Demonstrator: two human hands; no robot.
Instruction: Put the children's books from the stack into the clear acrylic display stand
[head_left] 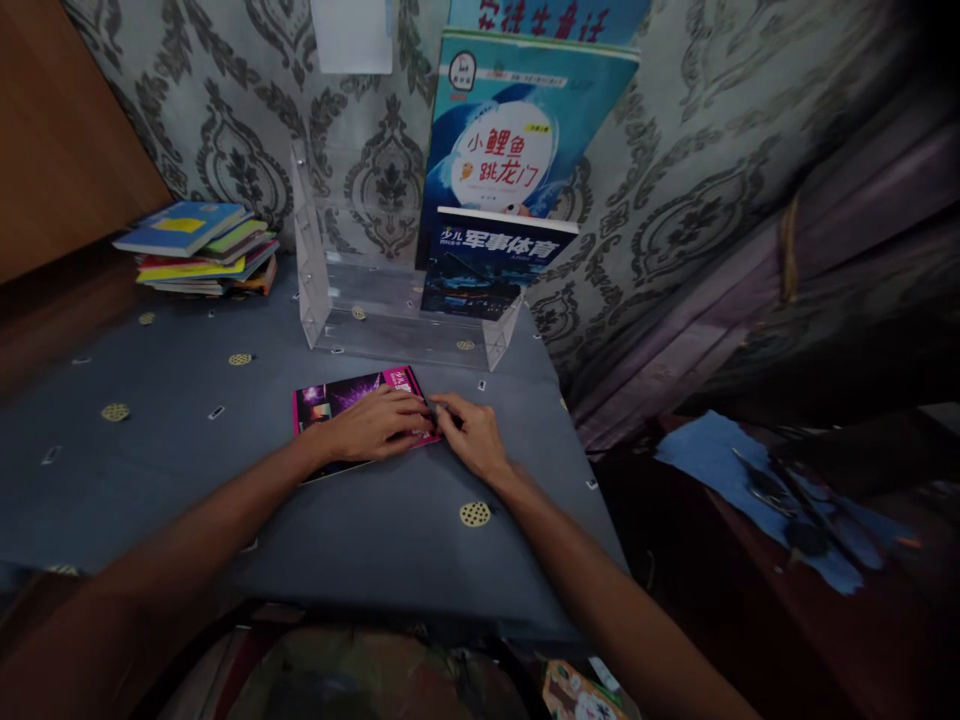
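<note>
A thin pink and purple book (341, 397) lies flat on the grey tablecloth (187, 440) in front of me. My left hand (379, 425) rests palm down on its cover, fingers stretched toward the right edge. My right hand (471, 432) sits at the book's right edge with its fingers curled and pinched against that edge. Behind the book stands a clear acrylic display rack (390, 300). A dark blue book (487, 265) leans in its front tier, with a larger teal book (517, 140) behind it.
A stack of several colourful books (202, 250) lies at the table's back left. Patterned wallpaper (225, 120) backs the table. The table's right edge drops off near a dark wooden surface with blue paper and scissors (772, 490). A bag (360, 670) sits below the front edge.
</note>
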